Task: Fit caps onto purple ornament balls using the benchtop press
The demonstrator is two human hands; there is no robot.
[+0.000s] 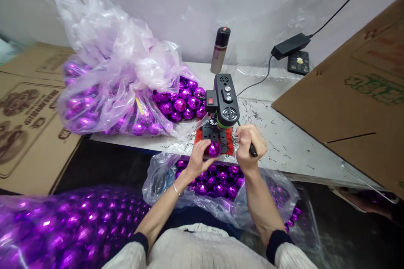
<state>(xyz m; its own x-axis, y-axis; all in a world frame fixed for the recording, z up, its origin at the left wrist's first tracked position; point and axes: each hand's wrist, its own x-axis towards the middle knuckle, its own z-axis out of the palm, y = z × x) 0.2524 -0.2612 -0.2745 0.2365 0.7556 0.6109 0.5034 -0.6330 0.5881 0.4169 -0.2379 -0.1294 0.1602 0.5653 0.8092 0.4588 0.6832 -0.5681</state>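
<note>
Ball (214,149) was pinched in my L hand (198,156), R hand (251,145) gripped lever (253,151); stuffed bag (118,67) crowded machine's (226,96) L side, black-capped canister (220,52) bhd, carton (337,101) R.

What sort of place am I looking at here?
Probably a small workshop or packing station: a black machine stands on a worktop, clear plastic bags hold many shiny purple balls, and printed cardboard flanks it.
</note>
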